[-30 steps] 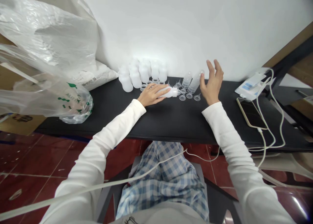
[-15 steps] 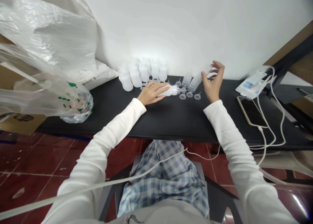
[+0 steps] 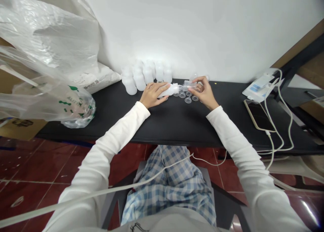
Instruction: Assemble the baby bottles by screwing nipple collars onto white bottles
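Observation:
My left hand [image 3: 152,94] lies closed around a white plastic bottle [image 3: 170,89] that rests on its side on the black table [image 3: 177,120]. My right hand [image 3: 204,92] pinches a clear plastic cap [image 3: 187,84] right at the bottle's mouth. Several clear nozzle caps [image 3: 187,97] lie on the table just below the two hands. Behind them, against the white wall, stand several upright white bottles [image 3: 146,75].
A large clear plastic bag [image 3: 48,56] and a smaller bag with green print [image 3: 76,107] fill the table's left end. At the right lie a phone [image 3: 257,114], a white device [image 3: 258,86] and white cables [image 3: 275,124]. My checked trousers and a chair are below the table edge.
My right hand, raised and open by the stacked caps a second ago, closed on a clear cap and came down left to the bottle's mouth. The left hand stayed on the bottle.

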The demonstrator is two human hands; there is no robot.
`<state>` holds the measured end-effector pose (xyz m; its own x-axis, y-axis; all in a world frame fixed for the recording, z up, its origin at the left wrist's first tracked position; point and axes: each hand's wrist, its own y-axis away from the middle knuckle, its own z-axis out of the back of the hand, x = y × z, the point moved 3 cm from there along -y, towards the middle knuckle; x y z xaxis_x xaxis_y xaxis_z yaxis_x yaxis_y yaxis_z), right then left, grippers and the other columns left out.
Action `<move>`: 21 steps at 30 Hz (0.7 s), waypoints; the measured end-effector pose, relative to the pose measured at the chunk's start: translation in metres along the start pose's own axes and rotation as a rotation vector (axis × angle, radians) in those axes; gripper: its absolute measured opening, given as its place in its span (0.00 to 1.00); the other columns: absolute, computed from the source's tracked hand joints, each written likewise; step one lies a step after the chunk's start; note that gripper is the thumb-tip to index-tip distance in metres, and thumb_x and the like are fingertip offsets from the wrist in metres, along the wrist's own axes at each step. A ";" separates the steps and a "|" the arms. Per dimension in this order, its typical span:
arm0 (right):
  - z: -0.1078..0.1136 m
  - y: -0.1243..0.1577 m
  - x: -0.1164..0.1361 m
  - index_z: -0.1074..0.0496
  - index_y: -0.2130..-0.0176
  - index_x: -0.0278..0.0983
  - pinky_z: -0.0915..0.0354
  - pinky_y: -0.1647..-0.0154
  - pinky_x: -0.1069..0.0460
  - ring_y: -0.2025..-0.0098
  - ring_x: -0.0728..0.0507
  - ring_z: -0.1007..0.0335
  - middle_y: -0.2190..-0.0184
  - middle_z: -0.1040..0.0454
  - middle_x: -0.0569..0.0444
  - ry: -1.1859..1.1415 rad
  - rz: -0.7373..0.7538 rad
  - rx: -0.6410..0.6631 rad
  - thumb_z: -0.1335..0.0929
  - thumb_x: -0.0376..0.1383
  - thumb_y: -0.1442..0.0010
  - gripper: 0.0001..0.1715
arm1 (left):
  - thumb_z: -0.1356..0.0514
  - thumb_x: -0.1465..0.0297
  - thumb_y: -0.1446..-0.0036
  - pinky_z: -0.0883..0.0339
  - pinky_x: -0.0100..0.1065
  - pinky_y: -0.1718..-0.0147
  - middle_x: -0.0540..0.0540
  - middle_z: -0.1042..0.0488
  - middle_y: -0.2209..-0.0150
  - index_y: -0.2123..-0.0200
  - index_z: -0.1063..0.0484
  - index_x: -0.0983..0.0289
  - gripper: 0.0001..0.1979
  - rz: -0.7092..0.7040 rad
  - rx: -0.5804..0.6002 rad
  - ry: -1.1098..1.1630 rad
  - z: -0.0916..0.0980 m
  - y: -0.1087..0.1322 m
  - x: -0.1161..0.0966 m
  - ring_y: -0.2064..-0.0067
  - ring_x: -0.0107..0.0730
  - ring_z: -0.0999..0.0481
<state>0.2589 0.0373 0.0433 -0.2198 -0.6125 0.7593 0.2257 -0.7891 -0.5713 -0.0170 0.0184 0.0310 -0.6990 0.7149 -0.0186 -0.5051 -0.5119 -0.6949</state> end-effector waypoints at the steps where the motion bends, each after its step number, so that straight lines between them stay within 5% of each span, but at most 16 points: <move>1: -0.007 0.003 0.001 0.32 0.51 0.45 0.22 0.55 0.44 0.57 0.44 0.25 0.51 0.29 0.52 -0.014 -0.009 0.030 0.24 0.57 0.47 0.32 | 0.43 0.58 0.34 0.36 0.49 0.45 0.65 0.24 0.40 0.38 0.29 0.60 0.25 -0.014 0.005 0.003 0.001 0.000 -0.001 0.44 0.49 0.23; 8: -0.035 0.016 0.008 0.33 0.57 0.43 0.25 0.49 0.44 0.50 0.41 0.27 0.52 0.30 0.51 -0.022 0.052 0.171 0.23 0.50 0.45 0.24 | 0.41 0.53 0.37 0.31 0.47 0.50 0.65 0.20 0.47 0.39 0.28 0.64 0.29 -0.097 0.140 0.120 0.001 0.001 0.000 0.49 0.49 0.20; 15: -0.045 0.025 0.019 0.34 0.70 0.41 0.30 0.43 0.37 0.46 0.38 0.29 0.53 0.28 0.48 0.189 0.228 0.155 0.30 0.37 0.37 0.11 | 0.37 0.51 0.41 0.29 0.45 0.47 0.62 0.19 0.47 0.44 0.24 0.64 0.29 0.110 0.207 0.430 0.006 -0.002 -0.002 0.49 0.46 0.19; 19: -0.045 0.025 0.023 0.29 0.65 0.41 0.31 0.40 0.38 0.46 0.39 0.28 0.52 0.25 0.50 0.172 0.254 0.153 0.28 0.39 0.38 0.06 | 0.36 0.49 0.43 0.27 0.43 0.48 0.62 0.19 0.48 0.48 0.22 0.65 0.29 0.191 0.235 0.640 0.007 -0.005 0.000 0.50 0.44 0.18; 21: -0.044 0.024 0.022 0.27 0.60 0.42 0.28 0.41 0.40 0.45 0.39 0.27 0.52 0.24 0.50 0.076 0.189 0.144 0.25 0.45 0.41 0.13 | 0.34 0.50 0.44 0.27 0.43 0.48 0.61 0.19 0.49 0.48 0.22 0.65 0.29 0.192 0.211 0.609 0.007 -0.006 0.000 0.50 0.44 0.19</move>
<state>0.2179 0.0031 0.0323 -0.2303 -0.7549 0.6140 0.4012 -0.6485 -0.6469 -0.0174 0.0177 0.0400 -0.4072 0.7112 -0.5731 -0.5316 -0.6948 -0.4844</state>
